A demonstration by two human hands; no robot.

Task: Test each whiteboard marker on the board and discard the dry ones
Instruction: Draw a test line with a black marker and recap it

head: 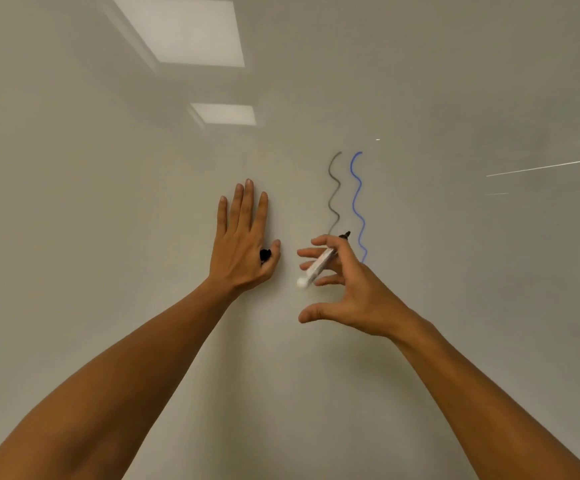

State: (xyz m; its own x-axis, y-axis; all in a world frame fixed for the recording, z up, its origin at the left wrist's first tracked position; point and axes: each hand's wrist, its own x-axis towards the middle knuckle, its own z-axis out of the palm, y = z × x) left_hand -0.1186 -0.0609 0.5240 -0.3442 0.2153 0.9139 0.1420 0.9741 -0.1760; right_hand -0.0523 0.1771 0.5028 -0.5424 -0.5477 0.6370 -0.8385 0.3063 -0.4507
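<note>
The uncapped marker [321, 263] slants, black tip up-right toward the board [454, 306], white butt end down-left past the right hand's [354, 289] spread fingers [311, 252]; which fingers actually pinch it is hard to make out. Just beyond the tip run a grey squiggle [334, 192] and a blue squiggle [357, 206]. The left hand [241, 244] lies flat with straight fingers on the board, a black cap [265, 255] tucked at its thumb, mostly hidden.

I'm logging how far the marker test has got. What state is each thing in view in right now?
Left hand: fingers straight, flat on the whiteboard, black cap tucked at the thumb.
Right hand: fingers hold the marker.
Marker: uncapped, dark tip up near the board.
Grey wavy line: drawn, faint.
Blue wavy line: drawn, strong.
</note>
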